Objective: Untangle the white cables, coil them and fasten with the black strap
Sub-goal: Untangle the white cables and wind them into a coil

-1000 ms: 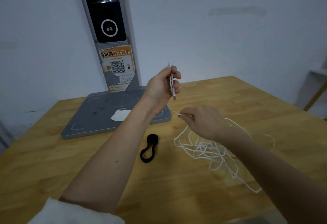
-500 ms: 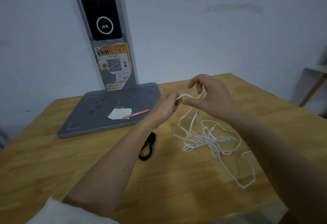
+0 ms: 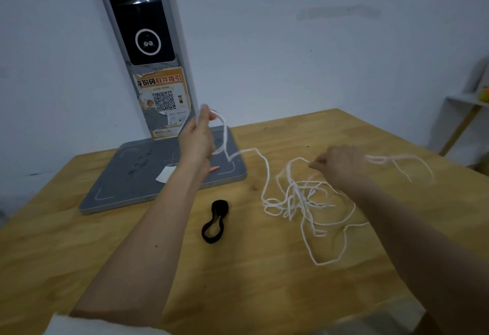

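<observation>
The left hand (image 3: pixel 197 137) is lifted above the table and pinches a loop of the white cables (image 3: pixel 299 197) between thumb and fingers, near the top of the hand. The right hand (image 3: pixel 341 166) is lower, with fingers curled; it pinches another strand, and a blurred length runs out to its right. Between the two hands one cable hangs in a slack line.

I judge the task is only at its beginning. Most of the cables lie in a knotted heap on the wooden table (image 3: pixel 158 268) under the right hand; nothing is coiled. The black strap (image 3: pixel 214 222) lies untouched on the table, near the heap.

Behind the left hand stands a grey scanner base (image 3: pixel 127 176) with a paper slip (image 3: pixel 165 174) and an orange pen (image 3: pixel 214 168). The hanging strand passes over this base and could catch the pen, I think.
</observation>
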